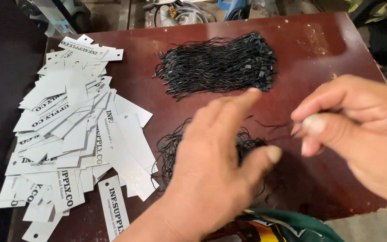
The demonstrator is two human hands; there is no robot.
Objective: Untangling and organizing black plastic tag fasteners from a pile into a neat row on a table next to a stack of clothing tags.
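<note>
Fingers (307, 117) of the right hand (359, 130) are pinched narrow, thumb against forefinger, on the end of a thin black string (269, 124) that runs left toward the loose pile of strings (175, 150) near the middle of the worktop (310, 45). The pinch likely keeps one string separate from the tangle. The left hand (211, 175) hovers over that loose pile, fingers spread fairly wide, thumb out, holding nothing visible; motion blur makes contact with the pile impossible to tell. It hides much of the pile.

A neat bundle of black strings (218, 62) with small plastic locks lies toward the far edge, well apart from both hands. White paper hang tags (72, 130) with punched holes are fanned in a heap along the left edge, some overlapping the loose pile's left side. A green and yellow garment (287, 224) shows at the near edge. Clutter and cables (184, 11) sit beyond the far edge, off the worktop. Nothing blocks the space between the hands except the left hand itself covering the strings.
</note>
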